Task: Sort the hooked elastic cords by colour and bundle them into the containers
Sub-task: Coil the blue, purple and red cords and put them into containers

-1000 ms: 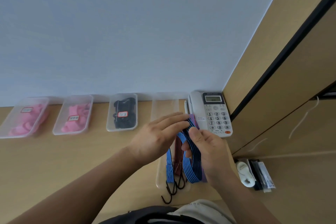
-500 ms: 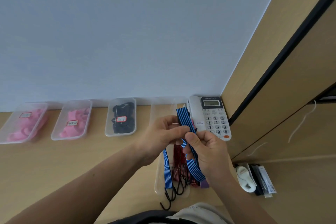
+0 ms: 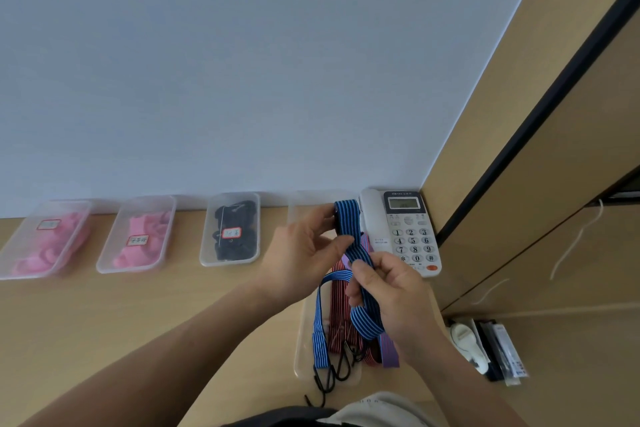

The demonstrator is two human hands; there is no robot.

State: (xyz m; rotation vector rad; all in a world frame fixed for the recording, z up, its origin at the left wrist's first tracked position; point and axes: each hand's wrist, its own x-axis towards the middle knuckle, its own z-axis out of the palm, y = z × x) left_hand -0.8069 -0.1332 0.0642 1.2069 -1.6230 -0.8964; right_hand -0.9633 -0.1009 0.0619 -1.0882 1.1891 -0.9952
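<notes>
Between left hand (image 3: 304,253) and right hand (image 3: 391,291), close together, both pinching blue striped cord (image 3: 348,225) mid-fold; below them red cords (image 3: 337,322) unsorted, beyond them clear container (image 3: 304,204) seemingly unfilled.

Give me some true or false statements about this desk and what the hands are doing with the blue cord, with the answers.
1. The left hand and the right hand both grip the blue striped elastic cord. True.
2. The white push-button telephone stands left of the containers. False: it stands to their right.
3. The clear plastic container of black items carries a red-bordered label. True.
4. The red striped cords lie in a container with pink items. False: they lie in the clear plastic tray below the hands.
</notes>
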